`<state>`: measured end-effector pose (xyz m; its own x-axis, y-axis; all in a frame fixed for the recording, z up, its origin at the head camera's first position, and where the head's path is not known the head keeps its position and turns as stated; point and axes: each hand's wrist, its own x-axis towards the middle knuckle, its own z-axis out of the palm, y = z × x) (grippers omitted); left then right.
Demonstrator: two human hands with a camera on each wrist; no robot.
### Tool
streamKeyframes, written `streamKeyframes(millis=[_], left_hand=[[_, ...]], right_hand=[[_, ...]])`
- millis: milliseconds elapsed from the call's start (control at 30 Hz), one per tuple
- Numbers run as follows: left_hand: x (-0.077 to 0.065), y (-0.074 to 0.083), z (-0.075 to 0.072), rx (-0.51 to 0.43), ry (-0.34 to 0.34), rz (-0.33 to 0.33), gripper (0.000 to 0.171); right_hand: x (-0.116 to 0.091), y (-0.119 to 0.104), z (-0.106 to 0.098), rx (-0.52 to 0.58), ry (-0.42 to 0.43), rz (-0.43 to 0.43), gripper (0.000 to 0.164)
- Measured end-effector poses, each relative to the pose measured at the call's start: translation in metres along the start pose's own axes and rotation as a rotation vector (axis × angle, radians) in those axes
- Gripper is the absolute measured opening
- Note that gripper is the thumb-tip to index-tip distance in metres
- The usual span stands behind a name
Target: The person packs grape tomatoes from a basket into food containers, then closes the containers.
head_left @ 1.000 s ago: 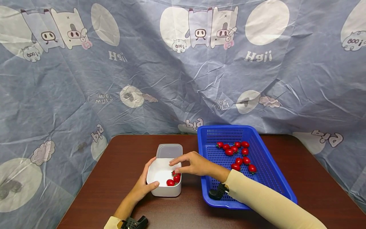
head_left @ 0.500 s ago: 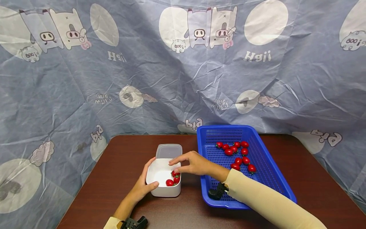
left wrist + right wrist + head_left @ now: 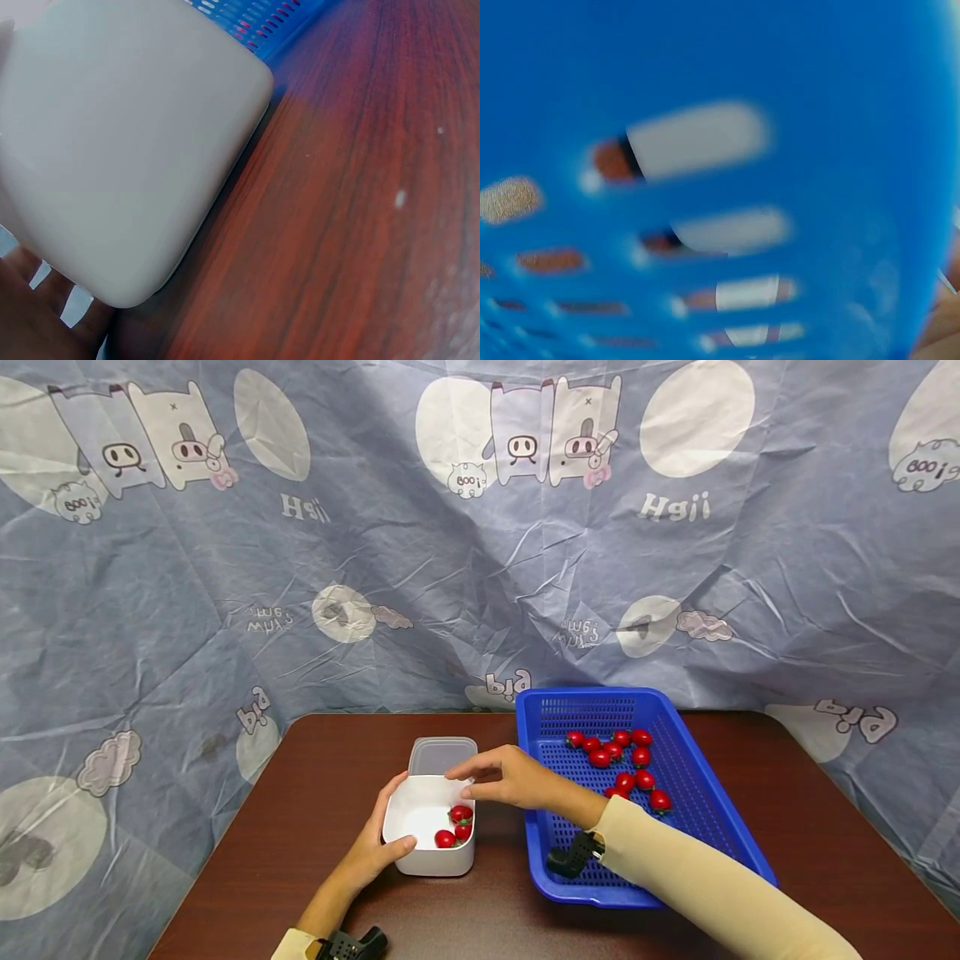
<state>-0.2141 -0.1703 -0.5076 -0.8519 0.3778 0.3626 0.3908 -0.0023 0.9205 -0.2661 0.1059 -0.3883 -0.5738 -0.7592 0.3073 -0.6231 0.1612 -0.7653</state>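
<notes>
My left hand (image 3: 375,837) holds a white plastic box (image 3: 437,862) by its left side, its thumb over the near rim. Three red cherry tomatoes (image 3: 445,839) lie inside against the right wall. Over the box's far right corner hovers my right hand (image 3: 510,778), thumb and fingers apart with nothing visible between them. The left wrist view shows the box's smooth outer wall (image 3: 142,150) and part of the left hand (image 3: 45,315) beneath it. In the right wrist view the blue basket's wall (image 3: 840,135) covers nearly everything.
A blue slotted basket (image 3: 720,793) with several more cherry tomatoes (image 3: 642,757) stands at the right, beneath my right forearm. Just behind the box lies a translucent lid (image 3: 444,755). All of it is on a dark brown table (image 3: 337,760), with a patterned cloth (image 3: 420,660) hanging behind.
My right hand has lifted up and slightly away from the tomatoes in the box, and the uppermost one now shows fully. The left hand and box have stayed put.
</notes>
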Motion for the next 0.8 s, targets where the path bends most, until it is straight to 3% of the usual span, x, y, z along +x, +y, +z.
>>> streamKeyframes(millis=[300,800], left_hand=[[0.0,0.003,0.001,0.013,0.007,0.012,0.091],[-0.002,0.005,0.001,0.03,0.02,-0.005,0.089]], right_hand=[[-0.007,-0.003,-0.017,-0.043,0.05,0.077,0.029],[-0.021,0.001,-0.037,-0.084,0.113,0.092,0.027]])
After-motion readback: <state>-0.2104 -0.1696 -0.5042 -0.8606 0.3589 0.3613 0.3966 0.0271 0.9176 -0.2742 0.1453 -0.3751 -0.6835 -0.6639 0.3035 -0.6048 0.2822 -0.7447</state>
